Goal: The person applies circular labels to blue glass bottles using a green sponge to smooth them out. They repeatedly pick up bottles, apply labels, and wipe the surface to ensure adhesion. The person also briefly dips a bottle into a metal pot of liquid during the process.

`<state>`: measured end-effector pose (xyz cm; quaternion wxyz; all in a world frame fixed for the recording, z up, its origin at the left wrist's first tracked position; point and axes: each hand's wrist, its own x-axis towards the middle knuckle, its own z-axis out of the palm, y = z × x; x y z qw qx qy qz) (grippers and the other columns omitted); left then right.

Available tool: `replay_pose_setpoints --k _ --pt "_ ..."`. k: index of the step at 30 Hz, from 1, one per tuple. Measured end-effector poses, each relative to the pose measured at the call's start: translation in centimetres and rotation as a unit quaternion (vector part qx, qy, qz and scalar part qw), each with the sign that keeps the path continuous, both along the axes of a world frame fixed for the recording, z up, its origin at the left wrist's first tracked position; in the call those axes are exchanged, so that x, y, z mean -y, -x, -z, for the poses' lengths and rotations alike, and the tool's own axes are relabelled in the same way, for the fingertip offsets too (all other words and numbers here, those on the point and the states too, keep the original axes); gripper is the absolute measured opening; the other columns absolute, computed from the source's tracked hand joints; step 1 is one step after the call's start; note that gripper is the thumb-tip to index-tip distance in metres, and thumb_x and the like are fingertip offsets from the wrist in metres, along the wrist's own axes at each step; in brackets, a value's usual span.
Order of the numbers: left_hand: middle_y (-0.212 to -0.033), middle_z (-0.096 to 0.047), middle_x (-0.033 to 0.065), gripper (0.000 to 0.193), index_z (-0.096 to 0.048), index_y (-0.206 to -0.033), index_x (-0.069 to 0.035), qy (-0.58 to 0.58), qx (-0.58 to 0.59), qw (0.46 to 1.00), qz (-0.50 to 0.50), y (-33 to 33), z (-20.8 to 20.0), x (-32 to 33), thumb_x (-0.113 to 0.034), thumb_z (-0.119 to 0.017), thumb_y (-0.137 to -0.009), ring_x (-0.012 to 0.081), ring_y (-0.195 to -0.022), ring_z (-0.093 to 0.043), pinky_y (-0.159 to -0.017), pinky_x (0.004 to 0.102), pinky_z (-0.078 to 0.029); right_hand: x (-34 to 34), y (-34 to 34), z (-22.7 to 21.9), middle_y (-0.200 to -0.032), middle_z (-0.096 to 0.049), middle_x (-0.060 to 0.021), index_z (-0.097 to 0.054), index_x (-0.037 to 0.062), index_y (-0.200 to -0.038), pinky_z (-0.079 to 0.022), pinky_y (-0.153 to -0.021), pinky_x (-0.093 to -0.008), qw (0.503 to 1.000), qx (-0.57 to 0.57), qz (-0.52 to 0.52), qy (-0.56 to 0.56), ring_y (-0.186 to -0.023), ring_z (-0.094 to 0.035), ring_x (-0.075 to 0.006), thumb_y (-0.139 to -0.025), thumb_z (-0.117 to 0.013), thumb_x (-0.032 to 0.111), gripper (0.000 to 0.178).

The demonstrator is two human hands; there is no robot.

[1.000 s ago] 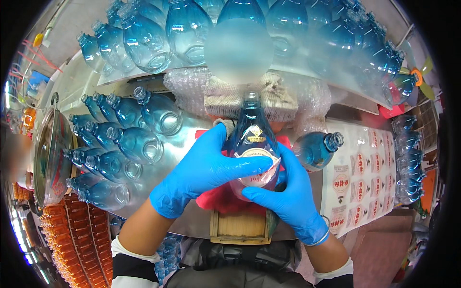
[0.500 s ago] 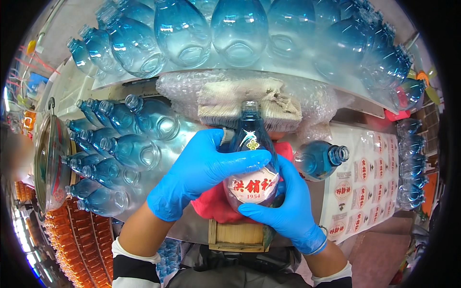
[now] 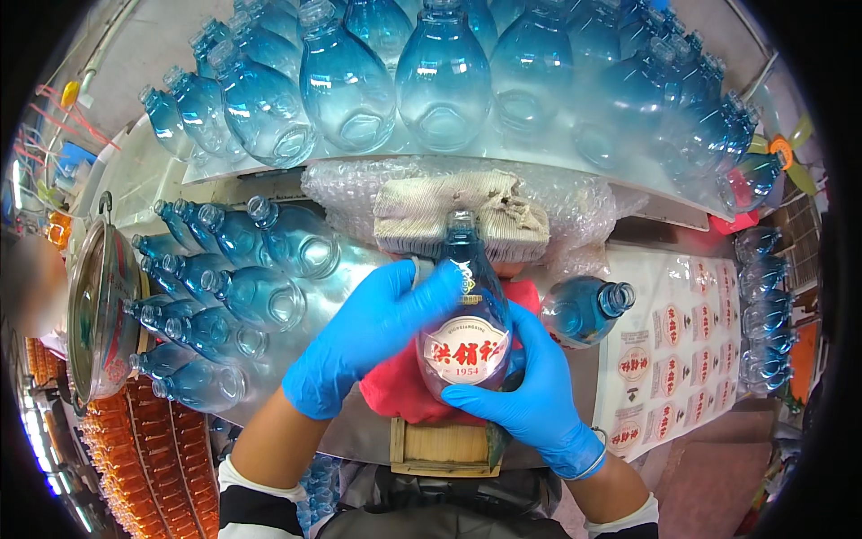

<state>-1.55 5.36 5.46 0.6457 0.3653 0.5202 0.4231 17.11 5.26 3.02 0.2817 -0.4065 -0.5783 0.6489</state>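
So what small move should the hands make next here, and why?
Probably smooth the label flat with the right hand. Both hands grip the blue bottle lying on the red cloth, left hand across its shoulder, and the label faces up between them.

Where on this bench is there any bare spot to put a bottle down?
Hardly any: a bare strip of bench left of the wooden block. Lying bottles crowd the left; the label sheet and a loose bottle fill the right.
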Motion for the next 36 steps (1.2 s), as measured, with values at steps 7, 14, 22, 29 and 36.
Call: replay_pose_setpoints --k 7,14,22,29,36 --pt "-0.09 -0.065 0.0076 0.029 -0.063 -0.098 0.003 0.058 -0.016 0.998 -0.034 -0.3 0.5 0.4 -0.016 -0.069 -0.078 0.0123 -0.082 -0.061 -0.075 0.0271 -0.049 0.2 0.3 -0.2 -0.114 -0.055 -0.014 -0.038 -0.0033 -0.126 -0.054 -0.075 -0.028 1.0 0.0 -0.001 0.008 -0.099 -0.059 -0.0183 -0.061 -0.084 0.024 0.085" --pt "-0.088 -0.066 0.0079 0.029 -0.064 -0.097 0.003 0.052 0.005 0.997 -0.055 -0.6 -0.1 -0.1 -0.019 -0.068 -0.079 0.0125 -0.078 -0.062 -0.072 0.0263 -0.05 0.4 0.4 0.0 -0.114 -0.054 -0.0136 -0.038 -0.0033 -0.126 -0.054 -0.075 -0.028 1.0 -0.001 0.009 0.004 -0.1 -0.059 -0.019 -0.06 -0.085 0.024 0.085" --pt "-0.103 -0.064 0.0113 0.043 -0.06 -0.11 0.002 0.027 0.149 0.983 -0.104 -0.4 1.6 0.8 -0.036 -0.052 -0.091 0.0149 -0.094 -0.059 -0.086 0.0294 -0.046 0.2 0.2 -0.1 -0.11 -0.058 -0.0114 -0.043 -0.0013 -0.125 -0.052 -0.068 -0.0245 0.998 0.02 0.015 -0.051 -0.092 -0.061 -0.0143 -0.058 -0.086 0.027 0.085" --pt "-0.139 -0.037 0.0139 0.075 -0.027 -0.14 0.0 -0.247 -0.047 0.968 -0.006 0.4 6.1 5.7 -0.027 -0.064 -0.08 0.0235 -0.129 -0.032 -0.108 0.0361 -0.021 0.6 -1.8 2.1 -0.126 -0.049 -0.0078 -0.033 0.0008 -0.137 -0.044 -0.066 -0.0188 0.994 -0.058 0.018 0.087 -0.075 -0.052 -0.0053 -0.081 -0.067 0.026 0.071" --pt "-0.14 -0.034 0.0154 0.08 -0.024 -0.141 -0.002 -0.227 -0.044 0.971 -0.055 -0.8 7.4 6.3 -0.023 -0.068 -0.078 0.0246 -0.13 -0.031 -0.108 0.0359 -0.022 1.1 -0.6 1.3 -0.122 -0.051 -0.0089 -0.038 -0.0008 -0.134 -0.045 -0.085 -0.0258 0.991 -0.096 0.048 0.075 -0.1 -0.054 -0.0126 -0.081 -0.067 0.017 0.062"
